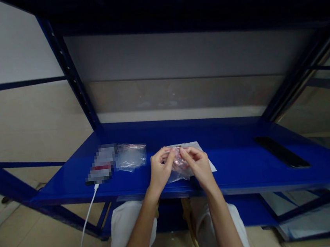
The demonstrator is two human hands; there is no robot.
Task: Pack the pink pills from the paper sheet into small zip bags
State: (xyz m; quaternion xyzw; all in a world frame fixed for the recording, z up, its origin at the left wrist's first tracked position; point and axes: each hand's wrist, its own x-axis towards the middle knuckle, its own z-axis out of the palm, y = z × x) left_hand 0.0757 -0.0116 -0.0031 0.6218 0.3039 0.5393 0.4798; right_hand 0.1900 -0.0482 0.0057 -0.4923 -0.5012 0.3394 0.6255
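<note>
Both hands meet over a clear plastic bag [181,169] with reddish marks near its top edge. My left hand [161,167] pinches the bag's upper left side between thumb and fingers. On the upper right side, my right hand [199,162] grips it the same way, thumb toward the middle. Whether anything lies inside the bag I cannot tell. Beneath the hands and bag, a white sheet of paper [211,165] shows at the right and back. More clear plastic bags [132,157] with a red strip along the top lie left of my left hand.
A phone [102,163], its screen blurred, lies at the left with a white cable [88,220] running down off the front edge. At the right is a long black flat object [281,151]. Blue rack posts [72,72] frame the blue shelf [232,142]; another shelf hangs overhead.
</note>
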